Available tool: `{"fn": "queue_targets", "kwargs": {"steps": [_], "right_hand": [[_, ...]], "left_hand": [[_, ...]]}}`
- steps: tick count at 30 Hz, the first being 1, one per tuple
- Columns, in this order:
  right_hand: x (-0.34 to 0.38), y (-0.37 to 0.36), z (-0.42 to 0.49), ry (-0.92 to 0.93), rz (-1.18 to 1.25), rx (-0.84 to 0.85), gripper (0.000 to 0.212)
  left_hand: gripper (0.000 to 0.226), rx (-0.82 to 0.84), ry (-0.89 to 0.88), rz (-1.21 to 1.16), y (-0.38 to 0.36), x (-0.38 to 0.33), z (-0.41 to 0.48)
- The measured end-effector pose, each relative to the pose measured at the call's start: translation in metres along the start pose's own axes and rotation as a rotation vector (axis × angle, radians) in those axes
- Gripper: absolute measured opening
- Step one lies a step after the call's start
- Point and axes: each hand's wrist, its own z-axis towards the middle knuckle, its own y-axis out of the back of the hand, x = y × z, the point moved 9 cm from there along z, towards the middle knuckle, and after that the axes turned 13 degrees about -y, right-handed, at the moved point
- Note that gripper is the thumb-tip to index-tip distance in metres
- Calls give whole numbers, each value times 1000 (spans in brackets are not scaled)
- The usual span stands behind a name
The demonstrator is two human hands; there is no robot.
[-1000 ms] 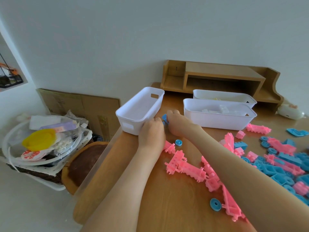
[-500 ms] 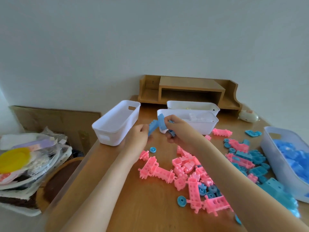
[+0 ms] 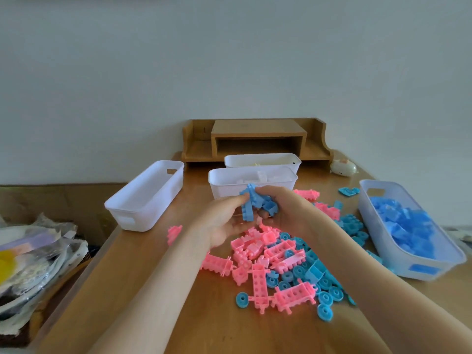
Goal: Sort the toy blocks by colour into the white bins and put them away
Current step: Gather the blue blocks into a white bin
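Both hands meet above the table's middle with a cluster of blue blocks [image 3: 251, 204] between them. My left hand [image 3: 222, 223] pinches the cluster from the left; my right hand [image 3: 286, 210] curls round it from the right. Below them lies a heap of pink blocks [image 3: 265, 254] mixed with blue wheels and blocks [image 3: 329, 295]. A white bin at the right [image 3: 457, 261] holds blue blocks. An empty white bin [image 3: 143, 200] stands at the left. Two more white bins, one [image 3: 224, 185] with white pieces and one behind [image 3: 255, 159], stand at the back.
A wooden desk shelf [image 3: 258, 136] stands against the wall behind the bins. A small pale toy [image 3: 343, 167] and a blue heart piece [image 3: 348, 191] lie at the back right. Left of the table are a pile of bagged things [image 3: 33, 251] and cardboard [image 3: 63, 198].
The view has swung right, so the bin of blue blocks now shows. Both hands lifted from beside the left bin and brought the blue blocks up over the heap.
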Motion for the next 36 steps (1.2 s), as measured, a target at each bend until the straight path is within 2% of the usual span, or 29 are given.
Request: {"fn": "queue_targets", "kwargs": {"steps": [5, 8, 10, 13, 16, 19, 21, 24, 28, 32, 34, 36], "right_hand": [[4, 41, -20, 23, -183, -244, 24], [7, 54, -31, 80, -224, -264, 33], [15, 67, -43, 132, -234, -284, 29], [29, 92, -66, 184, -291, -352, 22], [42, 130, -88, 238, -330, -480, 20], [56, 174, -109, 341, -399, -674, 27], [61, 204, -123, 355, -519, -840, 32], [61, 233, -135, 328, -689, -1003, 25], [52, 245, -135, 262, -811, -1033, 21], [50, 237, -129, 292, -850, -997, 28], [47, 236, -126, 287, -828, -984, 28], [46, 235, -125, 300, -796, -982, 26]], "left_hand": [[12, -6, 1, 115, -37, 5, 10], [22, -12, -13, 310, -60, 5, 19], [30, -3, -13, 390, -78, 4, 21], [40, 77, 17, 411, -110, 5, 19], [38, 192, 38, 354, -142, 9, 15], [31, 245, -54, 429, -162, 6, 20], [36, 324, -159, 549, -179, 0, 22], [42, 386, -282, 651, -197, -7, 24], [53, 201, -236, 516, -184, -6, 39], [51, 107, -157, 380, -161, 1, 50], [44, 84, -155, 421, -153, 2, 51], [37, 140, -199, 563, -157, 1, 47]]}}
